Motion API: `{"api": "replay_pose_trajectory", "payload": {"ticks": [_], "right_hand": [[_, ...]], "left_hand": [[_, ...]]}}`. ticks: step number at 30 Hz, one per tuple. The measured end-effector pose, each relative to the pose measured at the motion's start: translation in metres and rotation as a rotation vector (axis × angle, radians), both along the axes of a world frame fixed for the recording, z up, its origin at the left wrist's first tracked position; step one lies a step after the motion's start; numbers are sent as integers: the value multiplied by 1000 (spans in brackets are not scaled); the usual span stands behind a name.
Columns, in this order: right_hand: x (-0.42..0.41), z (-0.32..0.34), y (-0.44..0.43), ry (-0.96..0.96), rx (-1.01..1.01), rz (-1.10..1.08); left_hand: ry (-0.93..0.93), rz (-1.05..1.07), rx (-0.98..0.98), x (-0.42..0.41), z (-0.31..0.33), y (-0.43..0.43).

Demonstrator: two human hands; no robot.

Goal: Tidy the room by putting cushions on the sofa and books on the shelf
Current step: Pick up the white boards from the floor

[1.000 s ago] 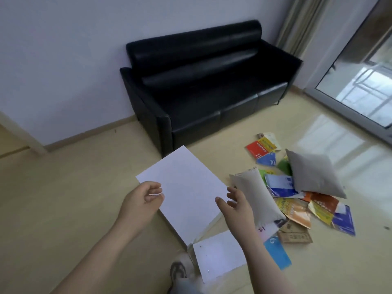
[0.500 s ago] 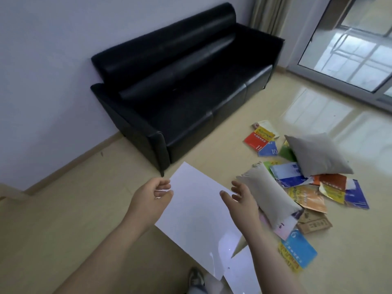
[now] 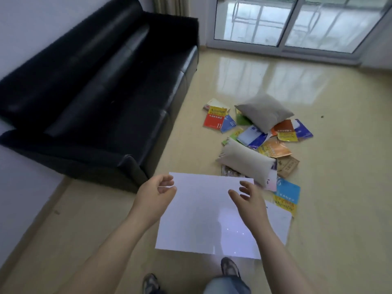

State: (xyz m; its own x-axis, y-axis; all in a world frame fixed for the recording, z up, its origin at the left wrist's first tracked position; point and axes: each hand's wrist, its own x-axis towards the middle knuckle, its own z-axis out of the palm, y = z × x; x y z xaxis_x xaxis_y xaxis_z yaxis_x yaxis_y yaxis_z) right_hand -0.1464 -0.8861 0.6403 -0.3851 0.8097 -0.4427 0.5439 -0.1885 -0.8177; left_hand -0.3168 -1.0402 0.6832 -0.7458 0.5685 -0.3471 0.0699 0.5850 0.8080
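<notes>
A black leather sofa (image 3: 118, 98) stands along the wall at the left, its seat bare. On the floor to its right lies a scatter of colourful books (image 3: 273, 148). A grey cushion (image 3: 265, 112) rests on the far books and a beige cushion (image 3: 246, 161) on the nearer ones. My left hand (image 3: 156, 196) and my right hand (image 3: 249, 201) are raised in front of me, fingers loosely curled, holding nothing. Both hover over a large white sheet (image 3: 201, 219) that lies on the floor. No shelf is in view.
A sliding glass door (image 3: 297, 20) and a curtain (image 3: 169, 6) close off the far side. A second white sheet (image 3: 280, 221) lies partly under the first. My shoes (image 3: 230, 269) show at the bottom edge. Shiny beige floor spreads to the right of the pile.
My view has swung right and nearer to the pile, so the sofa now lies further left. Both hands stay raised and empty, a little further apart.
</notes>
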Motion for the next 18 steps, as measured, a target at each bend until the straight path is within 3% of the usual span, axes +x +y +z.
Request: {"api": "replay_pose_trajectory", "payload": {"ticks": [7,18], "right_hand": [[21,-6,-65,-50,-59,-290],[65,-37,-70,-21,-213,-652]], "left_hand": [[22,-298,-80,-34,-8,4],[46,-673,-200,-17,-38,88]]}}
